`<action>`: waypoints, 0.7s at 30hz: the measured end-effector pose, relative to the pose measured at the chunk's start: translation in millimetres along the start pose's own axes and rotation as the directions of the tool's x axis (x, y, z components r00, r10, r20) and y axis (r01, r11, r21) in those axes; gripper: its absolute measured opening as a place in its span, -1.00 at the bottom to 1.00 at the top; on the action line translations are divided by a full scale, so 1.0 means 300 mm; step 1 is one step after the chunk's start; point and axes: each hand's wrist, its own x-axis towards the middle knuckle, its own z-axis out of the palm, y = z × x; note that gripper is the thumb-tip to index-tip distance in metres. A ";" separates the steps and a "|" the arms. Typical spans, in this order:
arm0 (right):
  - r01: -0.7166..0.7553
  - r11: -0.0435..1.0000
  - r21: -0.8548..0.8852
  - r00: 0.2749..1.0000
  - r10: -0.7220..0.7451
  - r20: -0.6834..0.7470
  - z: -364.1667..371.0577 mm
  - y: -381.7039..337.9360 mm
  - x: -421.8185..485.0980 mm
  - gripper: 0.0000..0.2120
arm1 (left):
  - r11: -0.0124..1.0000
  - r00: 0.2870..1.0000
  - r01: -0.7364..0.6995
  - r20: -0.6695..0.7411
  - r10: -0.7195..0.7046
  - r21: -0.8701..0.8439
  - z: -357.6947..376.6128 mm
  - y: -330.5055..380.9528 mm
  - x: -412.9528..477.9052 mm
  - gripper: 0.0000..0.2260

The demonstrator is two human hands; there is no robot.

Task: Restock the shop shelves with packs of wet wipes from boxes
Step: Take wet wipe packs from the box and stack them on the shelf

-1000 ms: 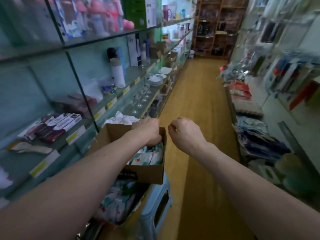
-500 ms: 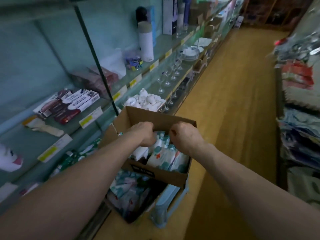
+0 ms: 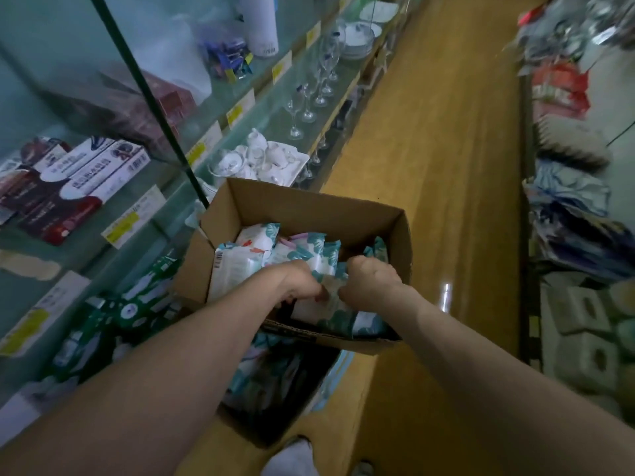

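Wet-wipe packs (image 3: 295, 252), white plastic printed with teal leaves, stand on edge in the open brown upper cardboard box (image 3: 309, 207). From the head camera I count at least five of them, though the hands cover part of the row. My operator's two bare hands are both down inside that box. The left hand (image 3: 302, 283) is curled, its fingers pinching the top edge of one white-and-teal pack (image 3: 331, 304) near the front wall. The right hand (image 3: 372, 280) is bent into a loose fist just beside it, with the fingertips folded onto the same pack; the two hands almost touch. This box sits on top of a second, lower cardboard box (image 3: 261, 434), also open, with more teal-printed packs inside, too dim to count. A pale blue plastic stool (image 3: 335, 376) shows at its right side. To the left run glass shelves (image 3: 86, 255) with yellow price tags. On the lowest shelf lie green wipe packs (image 3: 137, 304), blurred together. Higher up I see about four red-and-white toothpaste cartons (image 3: 79, 180), one white porcelain tea set (image 3: 261, 159), five clear stemmed glasses (image 3: 307, 108) in a row, and one white flask (image 3: 259, 25). The wooden floor (image 3: 446, 166) of the aisle runs past on the right.
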 end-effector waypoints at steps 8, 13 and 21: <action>-0.109 0.877 0.467 0.991 0.132 -0.017 -0.053 0.030 0.015 -0.71 | 0.696 1.000 -0.013 -0.006 0.012 -0.718 -0.090 -0.021 -0.006 -0.66; 0.041 0.969 -0.245 0.983 0.005 0.182 -0.033 -0.001 -0.015 -0.72 | 0.750 0.992 -0.081 -0.129 -0.006 -0.657 -0.142 -0.046 -0.016 -0.71; -0.013 0.999 0.049 0.995 0.008 0.100 -0.028 0.004 -0.005 -0.73 | 0.738 0.975 -0.104 -0.214 -0.055 -0.666 -0.178 -0.110 -0.017 -0.76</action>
